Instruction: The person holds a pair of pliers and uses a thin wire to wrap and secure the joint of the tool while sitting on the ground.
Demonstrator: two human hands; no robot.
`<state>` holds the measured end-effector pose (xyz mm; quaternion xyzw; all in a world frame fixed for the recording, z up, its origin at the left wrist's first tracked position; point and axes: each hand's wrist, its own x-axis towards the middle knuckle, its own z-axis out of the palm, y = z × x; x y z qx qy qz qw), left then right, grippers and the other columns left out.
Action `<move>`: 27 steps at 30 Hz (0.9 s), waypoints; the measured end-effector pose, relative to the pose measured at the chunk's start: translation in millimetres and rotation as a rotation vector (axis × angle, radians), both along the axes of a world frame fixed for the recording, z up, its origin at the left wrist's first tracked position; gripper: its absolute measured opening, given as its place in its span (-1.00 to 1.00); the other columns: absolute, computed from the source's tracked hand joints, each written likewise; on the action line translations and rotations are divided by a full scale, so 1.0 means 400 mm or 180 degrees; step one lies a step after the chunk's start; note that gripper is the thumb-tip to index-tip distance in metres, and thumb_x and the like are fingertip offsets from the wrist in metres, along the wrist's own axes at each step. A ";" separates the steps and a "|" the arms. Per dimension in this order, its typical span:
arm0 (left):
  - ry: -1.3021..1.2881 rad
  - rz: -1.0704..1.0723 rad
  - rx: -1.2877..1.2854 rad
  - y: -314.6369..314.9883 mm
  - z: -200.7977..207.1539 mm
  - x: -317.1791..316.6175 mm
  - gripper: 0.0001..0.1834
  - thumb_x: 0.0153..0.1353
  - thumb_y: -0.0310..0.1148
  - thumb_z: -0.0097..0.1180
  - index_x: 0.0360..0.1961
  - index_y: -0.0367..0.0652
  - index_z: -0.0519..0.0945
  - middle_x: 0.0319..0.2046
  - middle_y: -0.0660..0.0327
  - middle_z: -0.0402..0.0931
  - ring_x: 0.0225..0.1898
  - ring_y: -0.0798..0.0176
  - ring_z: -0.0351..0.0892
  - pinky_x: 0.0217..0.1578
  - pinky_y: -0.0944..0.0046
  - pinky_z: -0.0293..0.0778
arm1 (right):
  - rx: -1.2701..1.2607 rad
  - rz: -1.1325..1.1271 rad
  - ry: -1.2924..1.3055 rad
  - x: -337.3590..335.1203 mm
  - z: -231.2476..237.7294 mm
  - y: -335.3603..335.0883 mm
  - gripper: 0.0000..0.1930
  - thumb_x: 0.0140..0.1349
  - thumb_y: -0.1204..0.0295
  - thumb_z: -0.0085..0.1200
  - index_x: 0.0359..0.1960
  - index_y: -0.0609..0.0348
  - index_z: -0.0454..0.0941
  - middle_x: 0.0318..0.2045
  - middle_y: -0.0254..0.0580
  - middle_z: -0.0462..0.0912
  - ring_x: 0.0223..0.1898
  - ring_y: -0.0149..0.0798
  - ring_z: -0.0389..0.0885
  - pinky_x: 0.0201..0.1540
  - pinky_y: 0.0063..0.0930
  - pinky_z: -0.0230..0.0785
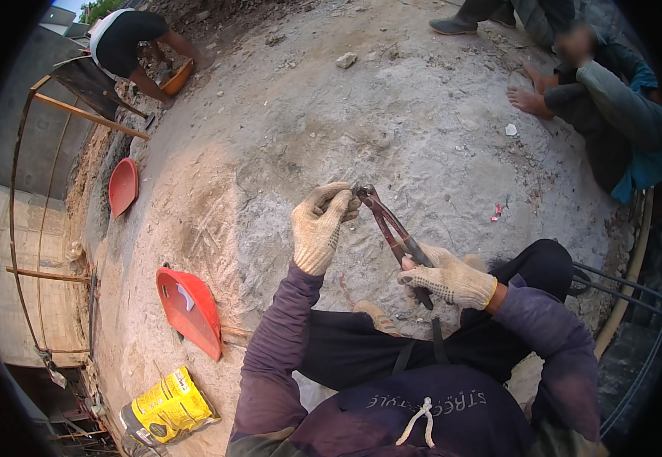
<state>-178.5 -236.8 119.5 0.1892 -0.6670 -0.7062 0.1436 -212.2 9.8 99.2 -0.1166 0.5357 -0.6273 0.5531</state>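
Drawstring (417, 423) nearest us. Right hand (456, 280) clamped round pincers (392, 225), their head beside left hand (322, 221), fingers drawn together, contents unclear. Work seems underway; we cannot tell what's finished or left.

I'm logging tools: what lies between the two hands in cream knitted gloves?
Long reddish-brown metal pincers, slanting from the right hand up toward the left hand, in the head view.

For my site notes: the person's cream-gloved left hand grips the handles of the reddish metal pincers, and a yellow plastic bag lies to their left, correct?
Wrong hand: the head view shows the right hand gripping the handles of the pincers; the bag does lie to their left.
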 end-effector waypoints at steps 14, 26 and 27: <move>-0.0091 -0.0239 0.0173 0.011 -0.021 0.012 -0.72 0.38 -0.47 0.19 0.04 -0.41 0.57 -0.15 0.01 0.67 -0.13 0.17 0.74 -0.10 0.23 0.70 | 0.0399 0.0067 0.0399 0.005 0.035 0.009 -0.47 0.26 0.09 0.36 0.05 0.21 0.47 -0.43 -0.39 0.50 -0.51 -0.53 0.44 -0.52 -0.57 0.31; -0.0084 -0.0409 0.0217 0.011 -0.029 0.009 -0.72 0.38 -0.44 0.19 0.03 -0.41 0.58 -0.15 0.02 0.67 -0.14 0.18 0.73 -0.09 0.22 0.70 | 0.0866 0.0198 0.0971 0.015 -0.045 0.012 -0.55 0.26 0.03 0.34 -0.28 0.18 0.50 -0.53 -0.42 0.46 -0.55 -0.52 0.40 -0.52 -0.51 0.26; -0.0102 -0.0414 0.0241 0.003 -0.029 0.010 -0.72 0.38 -0.44 0.19 0.03 -0.41 0.58 -0.14 0.02 0.67 -0.14 0.18 0.74 -0.11 0.22 0.71 | 0.0862 0.0174 0.0825 0.016 -0.036 0.008 -0.57 0.27 0.04 0.34 -0.28 0.17 0.50 -0.53 -0.42 0.45 -0.56 -0.52 0.39 -0.52 -0.51 0.25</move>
